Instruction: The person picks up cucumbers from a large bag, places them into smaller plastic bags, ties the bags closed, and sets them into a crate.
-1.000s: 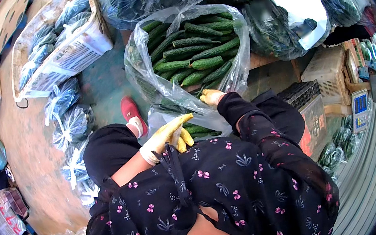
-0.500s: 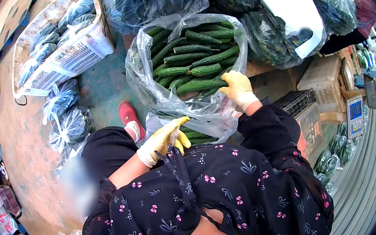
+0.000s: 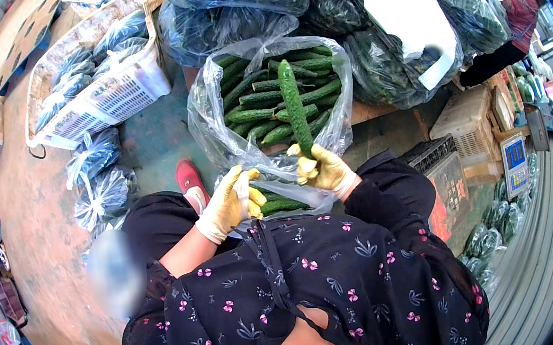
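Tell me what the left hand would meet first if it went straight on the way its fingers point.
The left hand points forward and right, so probably the near wall of the large clear bag, before the right hand; depth is unclear.

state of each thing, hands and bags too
Right hand in yellow glove: closed on long green cucumber
Cucumber: tip pointing away
Left hand in yellow glove: half curled, hold unclear
Large clear plastic bag: open, filled with cucumbers
Smaller clear plastic bag: cucumbers inside
White slotted plastic crate: open, holding bags
Bluish plastic bags on floor: tied shut
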`<state>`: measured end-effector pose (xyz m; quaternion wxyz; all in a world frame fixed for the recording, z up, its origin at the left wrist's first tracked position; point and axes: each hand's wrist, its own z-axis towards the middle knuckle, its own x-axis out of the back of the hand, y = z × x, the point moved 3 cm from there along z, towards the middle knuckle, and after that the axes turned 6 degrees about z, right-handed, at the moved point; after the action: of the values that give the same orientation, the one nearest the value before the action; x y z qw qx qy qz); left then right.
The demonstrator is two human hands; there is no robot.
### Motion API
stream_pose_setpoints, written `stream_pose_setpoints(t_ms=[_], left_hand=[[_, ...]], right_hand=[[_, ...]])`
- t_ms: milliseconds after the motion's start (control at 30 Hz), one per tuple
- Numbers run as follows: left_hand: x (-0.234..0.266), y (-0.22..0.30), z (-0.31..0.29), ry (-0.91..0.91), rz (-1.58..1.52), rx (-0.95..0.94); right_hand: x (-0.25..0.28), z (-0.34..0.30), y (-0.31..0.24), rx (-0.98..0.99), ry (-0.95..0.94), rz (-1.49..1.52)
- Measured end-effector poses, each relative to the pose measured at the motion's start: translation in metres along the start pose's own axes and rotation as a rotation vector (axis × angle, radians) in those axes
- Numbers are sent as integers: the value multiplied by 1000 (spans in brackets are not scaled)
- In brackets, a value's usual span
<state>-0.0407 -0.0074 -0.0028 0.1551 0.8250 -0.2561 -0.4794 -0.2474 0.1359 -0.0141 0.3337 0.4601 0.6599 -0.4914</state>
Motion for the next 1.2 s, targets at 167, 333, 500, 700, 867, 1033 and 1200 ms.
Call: stream_pose_setpoints(t_ms=[167,333,500,700,867,1033,1200], left_hand=[[-6,1,-5,-21,-4,-31],[-9,6,-6,-19,-53,-79],[-2,5,-6,-69,-170,-110],[0,2,-1,-65,-57,-52],[-15,4,-1,-59,32,21],[-13,6,11,-100,65,10],[-10,6,10,-84,7,34]], right_hand=[[-13,31,31,-148,-249,-140],[22,51,66,-99,-182,-898],[126,30,81,-647,265,-1919],[49,13,4,-873,78,-1530],[71,66,-51,-119,659,-642],[170,137,-2,-42,894,-87],[174,134,5,99,887,-99]])
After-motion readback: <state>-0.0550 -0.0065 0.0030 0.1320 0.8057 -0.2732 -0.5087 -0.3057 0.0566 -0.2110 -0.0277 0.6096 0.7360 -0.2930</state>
